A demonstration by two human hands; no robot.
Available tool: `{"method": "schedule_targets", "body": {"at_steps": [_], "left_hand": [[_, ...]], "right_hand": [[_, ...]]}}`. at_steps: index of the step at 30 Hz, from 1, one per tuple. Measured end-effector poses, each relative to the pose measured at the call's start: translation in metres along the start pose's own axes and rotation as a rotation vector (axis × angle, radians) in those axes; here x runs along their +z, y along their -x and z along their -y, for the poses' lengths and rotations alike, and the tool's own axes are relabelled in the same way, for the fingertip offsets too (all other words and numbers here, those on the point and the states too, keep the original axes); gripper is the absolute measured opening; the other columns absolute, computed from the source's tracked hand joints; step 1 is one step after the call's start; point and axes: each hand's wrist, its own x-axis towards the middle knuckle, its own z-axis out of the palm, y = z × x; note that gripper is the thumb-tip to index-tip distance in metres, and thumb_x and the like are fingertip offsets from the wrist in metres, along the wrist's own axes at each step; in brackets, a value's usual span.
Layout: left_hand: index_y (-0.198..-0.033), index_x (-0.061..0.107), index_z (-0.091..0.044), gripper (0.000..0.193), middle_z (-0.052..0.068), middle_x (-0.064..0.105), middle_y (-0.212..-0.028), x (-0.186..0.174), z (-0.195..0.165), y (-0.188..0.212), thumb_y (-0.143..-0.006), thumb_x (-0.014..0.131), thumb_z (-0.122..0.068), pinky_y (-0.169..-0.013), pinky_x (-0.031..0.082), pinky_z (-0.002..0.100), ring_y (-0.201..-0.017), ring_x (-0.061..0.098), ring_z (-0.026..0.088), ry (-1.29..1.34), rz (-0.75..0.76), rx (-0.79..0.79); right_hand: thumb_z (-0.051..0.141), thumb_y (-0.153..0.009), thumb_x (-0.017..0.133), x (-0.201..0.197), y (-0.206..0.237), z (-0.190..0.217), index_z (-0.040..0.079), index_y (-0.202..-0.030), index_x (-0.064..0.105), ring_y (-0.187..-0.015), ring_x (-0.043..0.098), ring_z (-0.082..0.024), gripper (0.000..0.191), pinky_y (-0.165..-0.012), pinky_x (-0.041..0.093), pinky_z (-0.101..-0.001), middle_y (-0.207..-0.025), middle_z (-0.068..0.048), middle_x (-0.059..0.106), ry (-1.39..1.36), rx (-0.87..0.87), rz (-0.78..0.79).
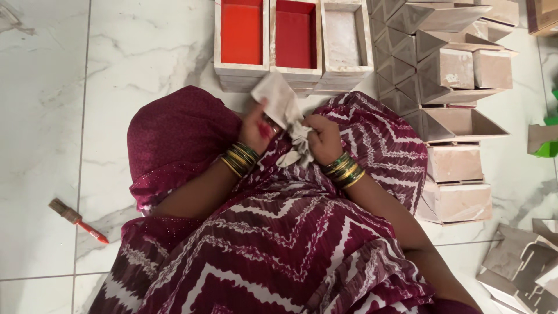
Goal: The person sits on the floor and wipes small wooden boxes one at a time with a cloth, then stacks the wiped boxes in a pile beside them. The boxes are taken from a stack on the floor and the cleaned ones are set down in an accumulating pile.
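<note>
Both hands met over the lap: left hand [256, 129] and right hand [323, 138] gripped one crumpled cloth [286, 113]; three trays [295, 36] at twelve o'clock

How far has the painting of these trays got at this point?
Done: two rectangular trays have red insides. In hand: the left hand, smeared red, and the right hand both hold a pale cloth; the paintbrush lies apart on the floor. Left: a third tray and the stacked boxes show no red.

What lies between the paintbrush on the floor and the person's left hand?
In the head view, bare marble floor, then the maroon-clad knee, separates paintbrush from left hand.
</note>
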Motion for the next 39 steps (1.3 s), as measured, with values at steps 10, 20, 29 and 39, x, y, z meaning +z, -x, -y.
{"method": "schedule_targets", "body": {"at_steps": [10,20,29,39], "left_hand": [[-0.158,0.029,-0.003,0.098,0.022,0.054,-0.143,0.0,0.002,0.01,-0.088,0.063,-0.063,-0.091,0.059,0.049,-0.119,0.061,0.034,0.191,0.504,-0.171],[-0.158,0.032,-0.009,0.088,0.018,0.052,-0.15,-0.004,-0.006,0.005,-0.092,0.044,-0.066,-0.097,0.059,0.045,-0.126,0.06,0.032,0.309,0.588,-0.249],[-0.163,0.03,-0.003,0.086,0.023,0.048,-0.15,-0.008,0.014,0.004,-0.099,0.061,-0.051,-0.1,0.054,0.043,-0.127,0.057,0.031,-0.086,0.635,-0.261],[-0.163,0.019,-0.007,0.093,0.027,0.041,-0.149,0.01,-0.002,0.015,-0.096,0.072,-0.043,-0.107,0.052,0.04,-0.132,0.054,0.031,-0.635,0.633,0.253]], "right_hand": [[-0.006,-0.091,0.055,-0.01,-0.013,-0.008,0.006,-0.147,0.042,-0.103,0.064,-0.024,0.059,-0.084,0.059,-0.0368,-0.123,-0.013,0.06,-0.236,0.214,-0.005],[0.004,-0.088,0.062,-0.031,-0.01,-0.001,0.007,-0.149,0.045,-0.108,0.059,-0.024,0.064,-0.092,0.055,-0.0342,-0.134,-0.014,0.057,-0.303,0.031,-0.024],[0.055,-0.109,0.041,-0.028,-0.007,-0.002,0.003,-0.146,0.051,-0.132,0.056,-0.033,0.065,-0.116,0.043,-0.0457,-0.146,-0.024,0.056,-0.873,0.203,0.185],[0.041,-0.094,0.071,-0.04,-0.012,-0.002,0.006,-0.128,0.057,-0.111,0.06,-0.019,0.051,-0.098,0.049,-0.0328,-0.119,-0.013,0.063,-0.474,0.284,0.262]]}}
